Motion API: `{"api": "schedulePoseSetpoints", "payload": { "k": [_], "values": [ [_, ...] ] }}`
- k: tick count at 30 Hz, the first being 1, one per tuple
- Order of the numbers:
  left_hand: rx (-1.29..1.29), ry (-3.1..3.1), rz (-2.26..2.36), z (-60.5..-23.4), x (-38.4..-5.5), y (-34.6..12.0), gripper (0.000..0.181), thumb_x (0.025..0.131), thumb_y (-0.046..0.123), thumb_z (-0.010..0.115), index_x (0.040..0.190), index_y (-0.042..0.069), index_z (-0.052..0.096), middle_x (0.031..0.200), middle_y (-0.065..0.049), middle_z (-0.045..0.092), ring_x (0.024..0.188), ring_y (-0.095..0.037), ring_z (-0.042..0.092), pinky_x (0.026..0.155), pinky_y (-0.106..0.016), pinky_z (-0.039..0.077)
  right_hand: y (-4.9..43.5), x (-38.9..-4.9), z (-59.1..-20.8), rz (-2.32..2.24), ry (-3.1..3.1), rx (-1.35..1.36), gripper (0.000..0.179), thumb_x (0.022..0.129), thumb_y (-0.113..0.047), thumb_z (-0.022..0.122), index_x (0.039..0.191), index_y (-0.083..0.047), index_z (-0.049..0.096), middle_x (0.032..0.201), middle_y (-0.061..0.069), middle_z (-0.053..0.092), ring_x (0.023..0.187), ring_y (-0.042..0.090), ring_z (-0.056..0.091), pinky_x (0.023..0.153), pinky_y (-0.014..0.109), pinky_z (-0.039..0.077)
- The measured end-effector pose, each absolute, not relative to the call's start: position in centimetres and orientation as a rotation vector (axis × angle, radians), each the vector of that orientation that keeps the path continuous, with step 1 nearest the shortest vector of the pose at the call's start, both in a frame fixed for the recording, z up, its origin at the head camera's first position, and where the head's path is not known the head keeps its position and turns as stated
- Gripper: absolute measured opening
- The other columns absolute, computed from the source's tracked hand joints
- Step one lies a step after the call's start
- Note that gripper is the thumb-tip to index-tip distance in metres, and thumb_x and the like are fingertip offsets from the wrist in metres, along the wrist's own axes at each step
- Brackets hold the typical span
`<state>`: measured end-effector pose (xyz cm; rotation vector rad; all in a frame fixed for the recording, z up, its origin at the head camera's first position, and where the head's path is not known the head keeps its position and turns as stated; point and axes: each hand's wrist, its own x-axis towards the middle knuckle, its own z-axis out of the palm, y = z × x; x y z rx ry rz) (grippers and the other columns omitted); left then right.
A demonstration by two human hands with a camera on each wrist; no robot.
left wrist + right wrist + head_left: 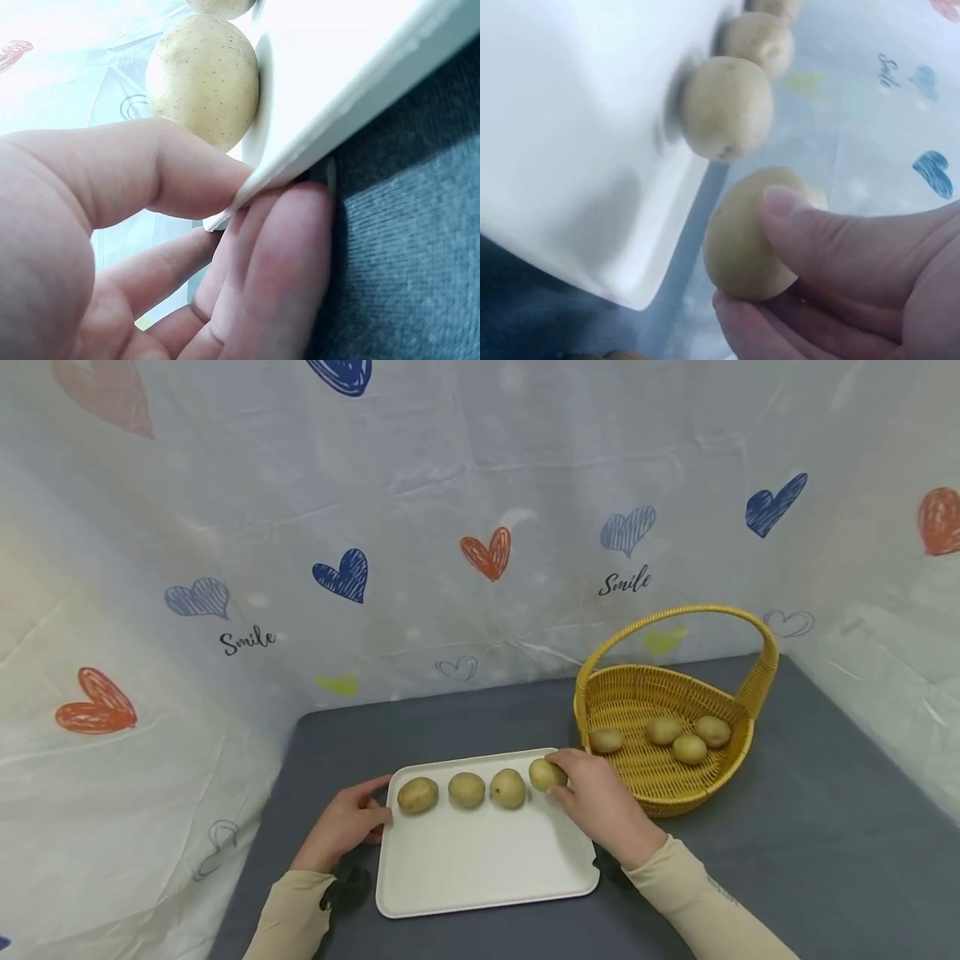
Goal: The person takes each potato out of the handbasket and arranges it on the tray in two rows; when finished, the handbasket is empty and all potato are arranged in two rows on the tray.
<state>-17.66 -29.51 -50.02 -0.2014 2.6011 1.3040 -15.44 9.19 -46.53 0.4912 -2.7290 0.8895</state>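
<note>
A white rectangular tray (483, 864) lies on the table. Its left rim is pinched between the thumb and fingers of my left hand (343, 823), as the left wrist view shows up close. My right hand (606, 800) grips a potato (744, 236) between thumb and fingers over the tray's far right corner. Left of it, along the far side, three potatoes sit in a row: one on the left (417, 795), one in the middle (467, 790) and one on the right (507, 788), nearest the held potato.
A yellow wicker basket (660, 793) with a tall arched handle stands right behind the right hand, with several potatoes (689, 749) in it. Dark grey cloth (825, 827) covers the table. A white curtain (420, 485) printed with hearts hangs behind and at both sides.
</note>
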Motion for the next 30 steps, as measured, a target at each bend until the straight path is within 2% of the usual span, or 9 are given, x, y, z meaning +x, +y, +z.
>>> {"api": "schedulePoseSetpoints", "payload": {
  "k": [3,7,25,30],
  "values": [
    [-0.201,2.603,1.307,-50.1,-17.6,-29.4,0.071,0.089,0.009,0.073,0.158,0.013,0.056,0.083,-0.01,0.066,0.07,-0.021,0.066,0.065,-0.033,0.062,8.7,-15.6,-47.1,0.867,-2.728,0.487,0.045,0.082,0.002,0.089,0.124,0.006,0.074,0.123,0.021,0.076,0.114,0.037,0.076,0.096,0.048,0.062],
    [-0.206,2.606,1.309,-50.1,-17.7,-29.4,0.071,0.089,0.009,0.073,0.158,0.012,0.056,0.083,-0.01,0.066,0.07,-0.021,0.067,0.065,-0.034,0.062,8.3,-15.6,-47.4,0.839,-2.739,0.47,0.042,0.081,0.003,0.089,0.12,0.006,0.075,0.121,0.02,0.077,0.113,0.037,0.076,0.097,0.049,0.062],
    [-0.226,2.625,1.296,-50.1,-17.8,-29.5,0.071,0.088,0.009,0.075,0.157,0.012,0.058,0.082,-0.01,0.066,0.068,-0.021,0.066,0.064,-0.034,0.061,7.4,-16.1,-48.3,0.731,-2.765,0.45,0.033,0.08,0.011,0.082,0.113,0.004,0.075,0.105,0.015,0.076,0.095,0.033,0.076,0.085,0.047,0.063],
    [-0.231,2.605,1.309,-50.1,-18.0,-29.4,0.072,0.088,0.009,0.075,0.157,0.012,0.058,0.081,-0.009,0.066,0.068,-0.021,0.066,0.064,-0.034,0.062,7.3,-16.2,-48.6,0.708,-2.762,0.437,0.03,0.081,0.011,0.081,0.11,0.003,0.076,0.1,0.014,0.075,0.09,0.033,0.076,0.082,0.05,0.061]
  ]
}}
